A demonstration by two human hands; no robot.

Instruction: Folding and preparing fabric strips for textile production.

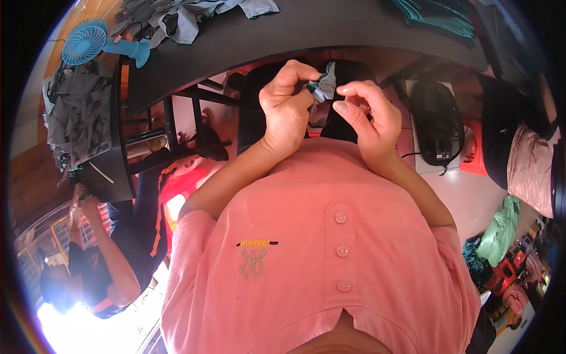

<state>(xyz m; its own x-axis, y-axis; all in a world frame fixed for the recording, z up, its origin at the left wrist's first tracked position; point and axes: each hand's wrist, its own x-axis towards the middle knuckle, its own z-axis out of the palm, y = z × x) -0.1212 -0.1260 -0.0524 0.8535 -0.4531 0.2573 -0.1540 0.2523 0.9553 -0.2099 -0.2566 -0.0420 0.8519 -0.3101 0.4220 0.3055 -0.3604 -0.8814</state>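
My left hand (287, 109) is raised in front of my chest, its fingers pinched closed on a small folded piece of grey cloth (328, 79). A dark green edge and a whitish bit show on the cloth beside the fingers; its exact kind is unclear. Just to its right is my right hand (375, 118). Its thumb and forefinger are apart, with a gap between them, and the fingertips do not touch the cloth. The other fingers are curled and partly hidden. Both hands are near the front edge of a dark table (259, 35).
Grey cloth pieces (188, 20) and teal cloth (439, 17) lie on the table. At the left stand a blue fan (88, 44) and a heap of dark grey cloth (79, 118), where another person's hands (85, 200) work. A black bag-like object (436, 124) is at the right.
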